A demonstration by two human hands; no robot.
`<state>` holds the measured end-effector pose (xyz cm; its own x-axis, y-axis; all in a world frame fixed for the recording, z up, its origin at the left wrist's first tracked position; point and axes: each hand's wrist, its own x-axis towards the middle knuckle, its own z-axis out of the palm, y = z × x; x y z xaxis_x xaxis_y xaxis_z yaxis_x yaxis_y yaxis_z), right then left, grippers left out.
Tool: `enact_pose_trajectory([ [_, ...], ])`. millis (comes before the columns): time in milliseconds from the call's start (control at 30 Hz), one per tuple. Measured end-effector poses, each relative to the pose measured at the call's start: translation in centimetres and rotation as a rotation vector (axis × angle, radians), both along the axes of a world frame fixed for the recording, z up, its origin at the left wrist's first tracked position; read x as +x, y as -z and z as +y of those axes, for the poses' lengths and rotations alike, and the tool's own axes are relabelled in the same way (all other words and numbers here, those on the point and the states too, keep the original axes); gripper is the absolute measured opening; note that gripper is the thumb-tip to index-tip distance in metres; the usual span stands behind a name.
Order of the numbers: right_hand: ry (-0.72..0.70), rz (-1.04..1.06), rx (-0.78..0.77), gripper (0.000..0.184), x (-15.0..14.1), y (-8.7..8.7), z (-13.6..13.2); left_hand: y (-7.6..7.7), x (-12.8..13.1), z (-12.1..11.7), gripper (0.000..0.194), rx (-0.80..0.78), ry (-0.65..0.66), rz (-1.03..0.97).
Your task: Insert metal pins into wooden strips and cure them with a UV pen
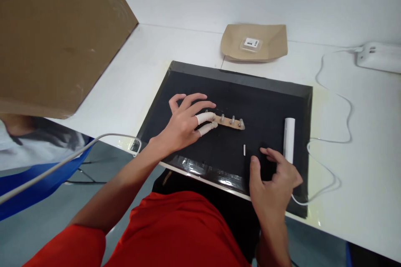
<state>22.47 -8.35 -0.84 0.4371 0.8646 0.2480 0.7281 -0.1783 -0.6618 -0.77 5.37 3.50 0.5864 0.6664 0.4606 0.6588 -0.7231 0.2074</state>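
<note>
My left hand [185, 123] wears white finger cots on its thumb and index finger. Those two fingertips close on the left end of a narrow wooden strip [224, 120], while the other fingers stretch out above it. Several small, clear-and-metal pieces stand along the strip; its left end is partly hidden by the fingers. A short, shiny metal pin [244, 149] lies on the black mat [200, 85], apart from both hands. To the right of the pin, my right hand [274, 183] hovers with thumb and fingers apart, holding nothing.
A white tube-shaped device [289, 139] with a cable stands just beyond my right hand. Behind the mat, a brown paper tray [230, 46] holds a clear labelled box [251, 44]. A power strip [380, 56] sits far right. A big cardboard panel [62, 37] and a person's sleeve [40, 142] are left.
</note>
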Motion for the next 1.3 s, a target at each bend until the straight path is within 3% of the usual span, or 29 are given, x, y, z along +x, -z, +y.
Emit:
enact_pose_trajectory([
  [167, -0.001, -0.014, -0.003, 0.038, 0.03, 0.07, -0.02, 0.31, -0.23, -0.09, 0.025, -0.033, -0.042, -0.004],
  [400, -0.004, -0.031, 0.006, 0.038, 0.04, 0.06, -0.02, 0.83, -0.2, -0.26, 0.014, 0.038, -0.068, 0.011],
  [633, -0.002, -0.012, -0.005, 0.038, 0.06, 0.04, 0.0, 0.88, 0.1, -0.1, 0.007, 0.005, -0.062, 0.016],
  [1067, -0.005, -0.012, 0.002, 0.037, 0.0, -0.03, 0.01, 0.71, 0.14, -0.1, 0.009, 0.044, -0.019, 0.037],
  [1300, -0.007, -0.024, 0.009, 0.037, 0.02, 0.05, -0.03, 0.42, 0.57, -0.22, 0.008, -0.021, 0.013, -0.001],
])
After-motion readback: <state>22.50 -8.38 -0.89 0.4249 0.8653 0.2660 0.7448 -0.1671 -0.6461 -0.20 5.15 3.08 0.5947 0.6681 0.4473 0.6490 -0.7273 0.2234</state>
